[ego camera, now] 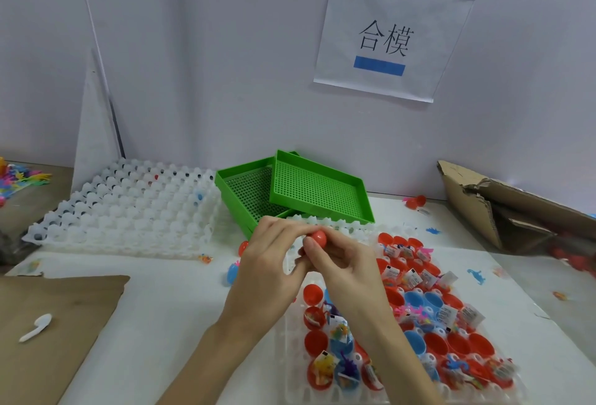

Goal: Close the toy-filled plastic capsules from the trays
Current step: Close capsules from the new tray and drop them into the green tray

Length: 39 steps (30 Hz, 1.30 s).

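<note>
Both my hands meet above the near tray and hold one red capsule (317, 238) between them. My left hand (274, 253) curls round it from the left, and my right hand (335, 262) pinches it from the right with thumb and fingers. Below them lies a clear white tray (292, 382) with several open red and blue capsule halves (458, 345), many holding small toys and paper slips. A closed blue capsule (233, 274) and a red capsule (243, 247) lie on the table left of my hands.
A stack of white cell trays (122, 211) sits at the back left. Two green perforated trays (309, 188) stand behind my hands. A torn cardboard box (503, 207) is at the right, a cardboard sheet (48, 324) with a white spoon (36, 327) at the left.
</note>
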Motion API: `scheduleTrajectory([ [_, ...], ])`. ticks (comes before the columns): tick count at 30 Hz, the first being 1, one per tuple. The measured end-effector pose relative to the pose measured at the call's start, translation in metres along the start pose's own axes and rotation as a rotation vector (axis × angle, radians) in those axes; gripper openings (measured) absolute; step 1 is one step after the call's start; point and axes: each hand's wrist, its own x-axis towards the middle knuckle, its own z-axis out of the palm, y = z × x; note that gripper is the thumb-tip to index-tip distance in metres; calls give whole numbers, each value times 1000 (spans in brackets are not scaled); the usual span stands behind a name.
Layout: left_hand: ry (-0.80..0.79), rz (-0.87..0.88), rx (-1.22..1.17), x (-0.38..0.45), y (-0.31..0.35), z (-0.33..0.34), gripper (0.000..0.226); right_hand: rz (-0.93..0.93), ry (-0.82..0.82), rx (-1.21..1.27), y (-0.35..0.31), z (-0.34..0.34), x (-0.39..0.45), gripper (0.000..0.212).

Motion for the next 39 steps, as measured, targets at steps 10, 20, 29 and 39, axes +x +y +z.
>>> scheduleTrajectory([
  [10, -2, -827, -1009, 9, -4, -5, 35, -226, 106, -482, 6, 9, -3, 49],
  [20, -199, -848, -1157, 11, 0, -7, 43, -373, 200, -553, -1, 8, -4, 47],
  [29, -179, -910, -1091, 7, 4, 1, 43, -296, 116, -541, 0, 2, -3, 31],
  [39, -175, -666, -480, 3, -1, 8, 45, 60, 2, -592, -2, -15, 9, 34],
])
